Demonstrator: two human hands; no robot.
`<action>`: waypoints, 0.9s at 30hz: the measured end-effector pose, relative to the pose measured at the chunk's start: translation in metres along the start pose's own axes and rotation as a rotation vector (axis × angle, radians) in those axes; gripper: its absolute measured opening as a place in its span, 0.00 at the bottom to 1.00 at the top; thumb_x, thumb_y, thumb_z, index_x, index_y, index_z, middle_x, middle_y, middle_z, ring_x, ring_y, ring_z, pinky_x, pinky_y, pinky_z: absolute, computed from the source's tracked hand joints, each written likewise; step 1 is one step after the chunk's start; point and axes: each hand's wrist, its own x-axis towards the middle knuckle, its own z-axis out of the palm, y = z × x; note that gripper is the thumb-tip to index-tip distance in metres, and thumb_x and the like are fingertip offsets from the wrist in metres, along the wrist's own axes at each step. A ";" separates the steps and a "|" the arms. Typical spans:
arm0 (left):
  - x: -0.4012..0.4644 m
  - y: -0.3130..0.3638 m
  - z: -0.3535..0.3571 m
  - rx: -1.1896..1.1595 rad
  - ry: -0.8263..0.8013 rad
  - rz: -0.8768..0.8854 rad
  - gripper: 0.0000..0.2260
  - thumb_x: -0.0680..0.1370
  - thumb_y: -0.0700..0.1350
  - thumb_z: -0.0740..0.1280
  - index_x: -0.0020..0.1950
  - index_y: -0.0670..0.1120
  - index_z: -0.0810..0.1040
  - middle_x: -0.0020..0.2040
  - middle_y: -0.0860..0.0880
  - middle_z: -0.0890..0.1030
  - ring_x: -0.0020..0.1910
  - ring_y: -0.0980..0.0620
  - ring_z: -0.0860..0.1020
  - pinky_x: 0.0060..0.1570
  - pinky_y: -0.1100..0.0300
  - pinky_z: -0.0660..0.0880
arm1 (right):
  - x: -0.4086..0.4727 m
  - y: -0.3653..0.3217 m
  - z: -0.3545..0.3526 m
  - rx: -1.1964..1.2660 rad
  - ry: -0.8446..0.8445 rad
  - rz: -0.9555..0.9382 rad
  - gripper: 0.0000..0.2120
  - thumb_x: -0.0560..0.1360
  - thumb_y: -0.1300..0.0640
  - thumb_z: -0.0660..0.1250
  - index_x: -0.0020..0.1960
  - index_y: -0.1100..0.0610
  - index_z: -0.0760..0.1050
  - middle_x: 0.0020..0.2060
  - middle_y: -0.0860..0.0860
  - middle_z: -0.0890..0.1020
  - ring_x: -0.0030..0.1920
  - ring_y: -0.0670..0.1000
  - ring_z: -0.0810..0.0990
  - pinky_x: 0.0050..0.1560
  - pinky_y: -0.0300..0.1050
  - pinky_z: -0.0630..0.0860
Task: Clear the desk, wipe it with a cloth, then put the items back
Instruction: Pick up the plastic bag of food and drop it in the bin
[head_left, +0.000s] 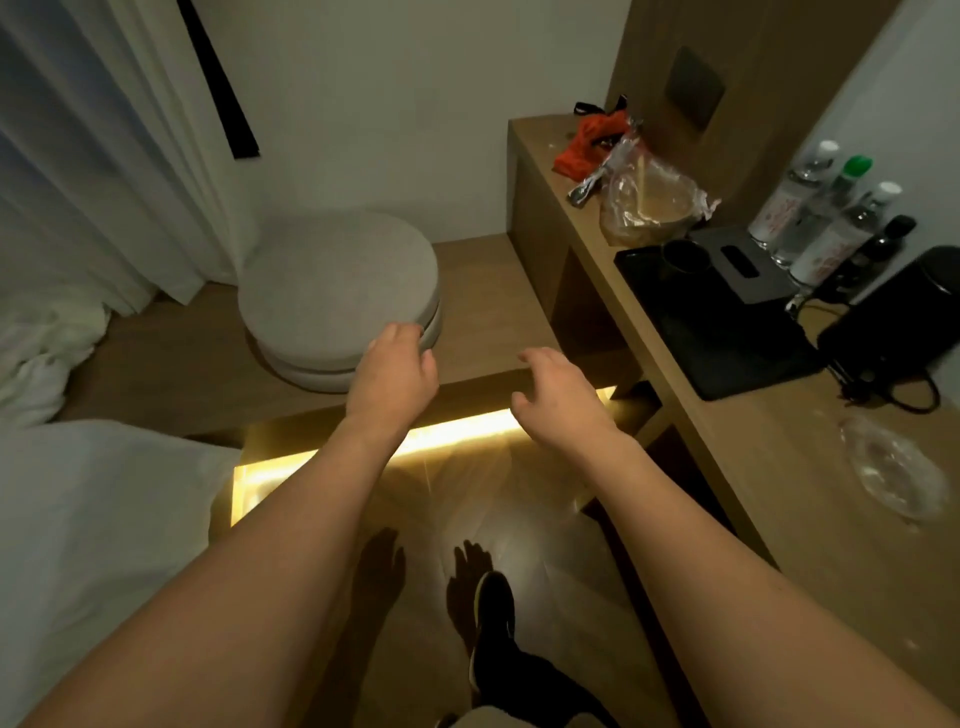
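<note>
Both hands, the left hand (395, 366) and right hand (558, 392), hang loose and empty near the low bench, while the desk (779, 467) at right holds light, crinkly wrappers (644, 200), best pinched at edges.

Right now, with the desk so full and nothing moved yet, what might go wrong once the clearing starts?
The water bottles stand bunched at the back, so lifting one could topple another. The kettle trails a cord across the desk, which might snag and drag it. The clear plastic lid near the front edge could easily be brushed off. Both hands, left and right, hold nothing.
</note>
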 end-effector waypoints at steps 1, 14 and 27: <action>0.018 0.002 0.004 0.006 -0.006 -0.002 0.15 0.82 0.44 0.63 0.67 0.41 0.75 0.61 0.42 0.77 0.60 0.43 0.76 0.57 0.52 0.73 | 0.018 0.002 -0.006 0.009 0.002 -0.003 0.28 0.78 0.55 0.66 0.76 0.52 0.63 0.74 0.50 0.67 0.73 0.53 0.67 0.70 0.49 0.68; 0.191 -0.011 0.046 0.020 -0.058 -0.033 0.15 0.81 0.44 0.63 0.66 0.39 0.76 0.62 0.39 0.77 0.61 0.41 0.76 0.61 0.50 0.72 | 0.189 0.009 -0.031 0.054 -0.079 0.048 0.28 0.79 0.56 0.66 0.76 0.51 0.63 0.75 0.50 0.66 0.74 0.52 0.66 0.72 0.49 0.67; 0.393 -0.041 0.076 -0.007 -0.153 0.096 0.16 0.82 0.44 0.62 0.69 0.40 0.74 0.64 0.41 0.76 0.63 0.43 0.75 0.63 0.52 0.71 | 0.365 -0.010 -0.038 0.066 -0.007 0.194 0.28 0.77 0.56 0.68 0.76 0.52 0.64 0.74 0.50 0.67 0.72 0.52 0.68 0.69 0.46 0.67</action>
